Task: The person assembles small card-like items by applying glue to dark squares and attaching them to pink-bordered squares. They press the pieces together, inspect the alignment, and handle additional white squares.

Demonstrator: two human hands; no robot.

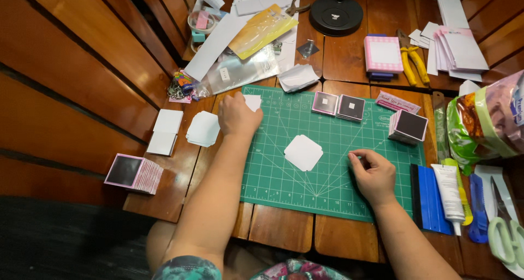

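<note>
My left hand (238,116) rests at the upper left corner of the green cutting mat (284,187) and holds a small white card (252,102) between its fingers. A stack of white cards (203,129) lies just left of it on the wooden table. My right hand (373,173) sits on the mat's right side, fingers curled, thumb and forefinger pinched together; whether anything is between them I cannot tell. A small pile of white rounded cards (303,152) lies on the mat between my hands.
Stacks of pink-edged black squares (134,173), (408,126), (338,106) lie around. White tube (450,191), blue scraper (430,199), green scissors (506,237) sit right. Snack bag (486,121), yellow pliers (415,64), lamp base (335,15), papers at the back.
</note>
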